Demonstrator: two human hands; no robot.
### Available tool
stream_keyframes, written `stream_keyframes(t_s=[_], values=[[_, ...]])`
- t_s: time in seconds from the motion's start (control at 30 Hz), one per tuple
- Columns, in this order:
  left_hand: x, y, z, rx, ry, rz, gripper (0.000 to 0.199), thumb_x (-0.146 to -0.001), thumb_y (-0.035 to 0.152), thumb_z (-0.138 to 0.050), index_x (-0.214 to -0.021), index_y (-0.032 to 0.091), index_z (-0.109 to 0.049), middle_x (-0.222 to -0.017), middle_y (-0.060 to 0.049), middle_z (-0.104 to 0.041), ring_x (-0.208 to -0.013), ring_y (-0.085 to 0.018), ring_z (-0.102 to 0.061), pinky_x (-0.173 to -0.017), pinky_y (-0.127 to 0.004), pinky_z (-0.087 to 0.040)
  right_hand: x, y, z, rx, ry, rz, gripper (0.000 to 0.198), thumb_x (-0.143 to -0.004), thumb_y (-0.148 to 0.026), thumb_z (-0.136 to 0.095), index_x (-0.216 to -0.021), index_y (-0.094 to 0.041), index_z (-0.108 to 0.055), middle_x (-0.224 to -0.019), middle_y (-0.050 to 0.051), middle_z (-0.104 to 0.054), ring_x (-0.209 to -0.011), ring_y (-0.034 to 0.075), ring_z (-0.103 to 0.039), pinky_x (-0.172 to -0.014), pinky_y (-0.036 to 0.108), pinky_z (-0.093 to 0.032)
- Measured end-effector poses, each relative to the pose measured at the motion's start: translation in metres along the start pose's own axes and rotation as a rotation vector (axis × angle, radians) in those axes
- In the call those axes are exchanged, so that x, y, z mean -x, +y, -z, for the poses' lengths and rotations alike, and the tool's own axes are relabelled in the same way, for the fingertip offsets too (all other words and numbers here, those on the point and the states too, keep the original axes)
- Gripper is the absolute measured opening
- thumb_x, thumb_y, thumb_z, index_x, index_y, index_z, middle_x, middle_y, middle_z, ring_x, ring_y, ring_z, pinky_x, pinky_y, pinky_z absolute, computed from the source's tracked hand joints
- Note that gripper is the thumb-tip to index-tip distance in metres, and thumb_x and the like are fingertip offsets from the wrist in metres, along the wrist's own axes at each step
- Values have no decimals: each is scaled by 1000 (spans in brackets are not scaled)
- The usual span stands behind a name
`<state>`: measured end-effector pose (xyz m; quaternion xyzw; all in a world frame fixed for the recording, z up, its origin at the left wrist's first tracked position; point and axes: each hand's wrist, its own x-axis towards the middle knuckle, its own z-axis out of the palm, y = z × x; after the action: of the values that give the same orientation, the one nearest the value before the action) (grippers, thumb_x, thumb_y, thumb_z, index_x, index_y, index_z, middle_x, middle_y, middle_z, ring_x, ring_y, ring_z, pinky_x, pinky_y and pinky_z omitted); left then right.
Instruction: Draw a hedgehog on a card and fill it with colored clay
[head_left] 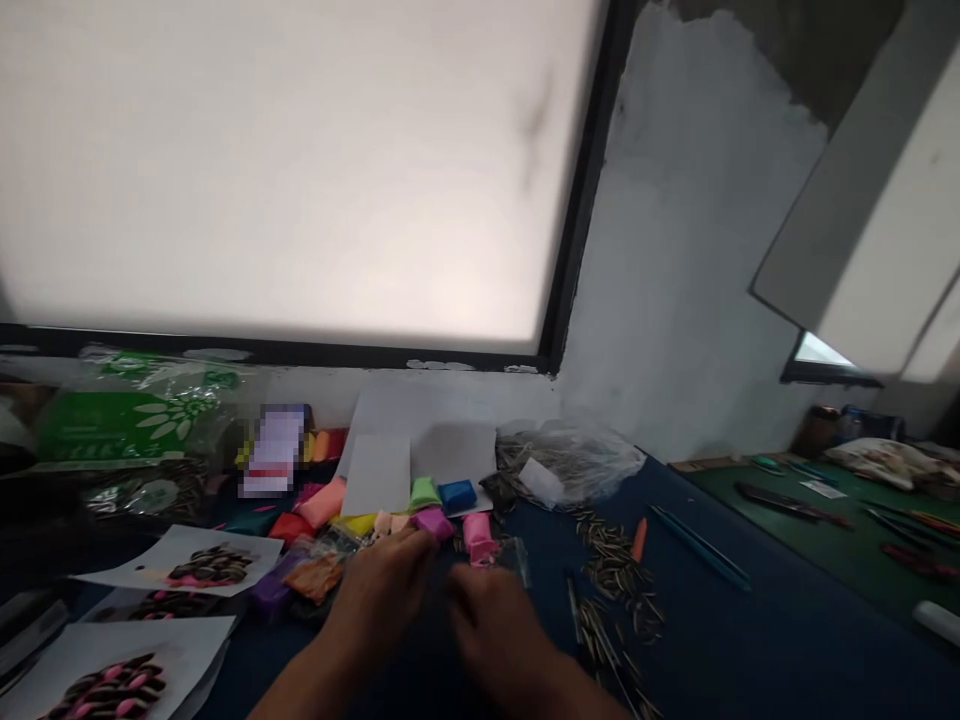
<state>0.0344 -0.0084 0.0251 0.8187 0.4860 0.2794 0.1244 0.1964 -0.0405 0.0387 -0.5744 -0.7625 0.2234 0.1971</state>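
Low over the blue table, my left hand has its fingers curled in, close to a magenta packet of what looks like modelling clay. My right hand is beside it, also curled, just below a pink clay packet and a small clear wrapper. A narrow gap separates the two hands. Anything between their fingers is hidden by the knuckles and dim light. More soft packets lie around them: a green one, a blue one, a purple one and an orange one.
Striped seeds are scattered at right, near an orange stick and a teal tool. Printed pictures lie at left. Behind are a phone, white sheets, a green bag and a clear bag.
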Motion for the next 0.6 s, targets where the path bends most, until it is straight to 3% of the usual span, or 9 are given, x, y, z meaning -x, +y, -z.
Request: stream_keyframes(t_s=[0.1, 0.2, 0.37, 0.47, 0.6], values=[[6, -10, -22, -21, -84, 64, 29, -92, 8, -43, -96, 21, -69, -96, -8, -72, -92, -25, -68, -74, -31, -45, -4, 29, 32, 169, 132, -103, 24, -97, -14, -47, -103, -14, -70, -105, 15, -71, -97, 27, -66, -80, 32, -41], [14, -10, -41, -91, -111, 25, 34, -92, 6, -41, -101, 21, -71, -103, -10, -70, -97, -28, -65, -75, -33, -47, -13, 47, 47, 281, 157, -182, 26, -95, -16, -53, -114, -9, -68, -121, 22, -63, -112, 32, -60, -88, 36, -41], [21, -13, -55, -176, -42, -55, 39, -93, 3, -36, -96, 19, -71, -104, -12, -67, -97, -29, -62, -83, -39, -47, -16, 53, 41, 333, 97, -185, 16, -90, -16, -60, -96, -10, -73, -110, 18, -67, -105, 29, -63, -86, 32, -42], [22, -17, -56, -113, -14, -75, 37, -94, 7, -37, -97, 21, -70, -103, -11, -67, -96, -28, -62, -81, -37, -48, -12, 50, 39, 337, 100, -163, 20, -92, -15, -57, -105, -10, -71, -113, 16, -67, -106, 26, -62, -88, 30, -42], [23, -22, -59, -27, 48, -65, 34, -96, 14, -36, -95, 22, -69, -99, -10, -66, -92, -26, -62, -78, -36, -50, -5, 49, 39, 355, 62, -150, 25, -91, -21, -61, -112, -9, -69, -119, 20, -65, -110, 32, -60, -90, 36, -42]])
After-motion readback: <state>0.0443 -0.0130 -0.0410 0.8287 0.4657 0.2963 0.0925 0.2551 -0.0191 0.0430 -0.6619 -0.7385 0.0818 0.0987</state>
